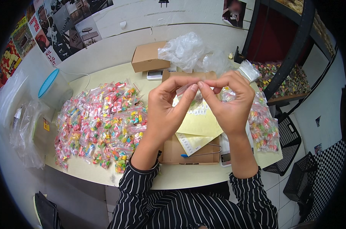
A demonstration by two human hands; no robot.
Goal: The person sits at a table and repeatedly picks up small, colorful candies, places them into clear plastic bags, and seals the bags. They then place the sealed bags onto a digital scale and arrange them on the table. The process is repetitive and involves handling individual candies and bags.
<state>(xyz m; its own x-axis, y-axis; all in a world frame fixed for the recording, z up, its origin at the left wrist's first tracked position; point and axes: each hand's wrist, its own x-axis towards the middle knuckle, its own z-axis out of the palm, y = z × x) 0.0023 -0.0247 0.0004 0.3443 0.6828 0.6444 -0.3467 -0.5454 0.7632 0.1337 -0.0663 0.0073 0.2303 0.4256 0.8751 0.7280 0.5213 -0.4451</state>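
Between both hands, raised above the table, is a small clear zip bag (196, 100) with greenish contents. My left hand (170, 107) pinches its top edge between thumb and forefinger. From the other side, my right hand (228, 100) grips the same edge, the two thumbs nearly touching. The fingers partly hide the bag. Underneath lie yellow sheets (200, 124) bearing small white printed labels, inside an open cardboard box (173, 154). A wire tool with a blue tip (185, 155) rests in the box's near part.
Many small bags of colourful candy (101, 123) cover the table's left side; more bags (263, 128) lie at right. Behind stand a closed cardboard box (148, 55), crumpled clear plastic (184, 50) and a blue-lidded container (54, 88). Black baskets (300, 177) stand on the floor at right.
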